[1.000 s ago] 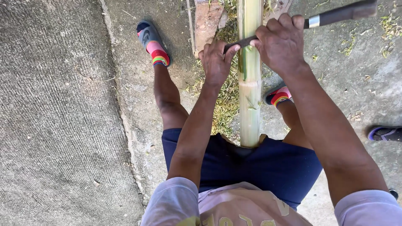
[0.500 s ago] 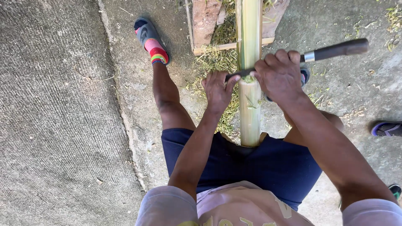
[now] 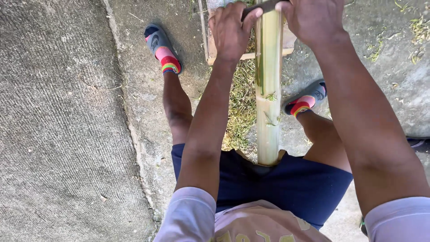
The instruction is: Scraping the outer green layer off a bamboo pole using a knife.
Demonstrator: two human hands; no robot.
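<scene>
The bamboo pole [image 3: 268,89] runs lengthwise away from the body: its near end is braced against the lap, at the hem of the dark blue shorts [image 3: 286,183], and its long axis extends straight outward between the knees toward the top edge of the view. The pole shows pale, stripped surfaces with green streaks and a node ring partway along.

On either side of the pole the feet rest on the concrete ground [image 3: 67,134] in grey slides over striped socks, the left foot [image 3: 162,49] farther out than the right foot [image 3: 307,99]. Grass clippings and shavings [image 3: 239,103] lie on the ground just left of the pole.

At the far end, both hands sit level with each other, one on each side of the pole. The left hand [image 3: 230,29] is curled closed with its fingers wrapped over the end of a dark blade [image 3: 262,6] that lies crosswise on the pole's upper face. The right hand [image 3: 313,20] is closed as a fist at the blade's other side; what it grips is cut off by the top edge of the view. The pole therefore lies directly between and below the fingers, its axis perpendicular to the blade. A wooden board [image 3: 251,51] lies under the pole beyond the left hand
</scene>
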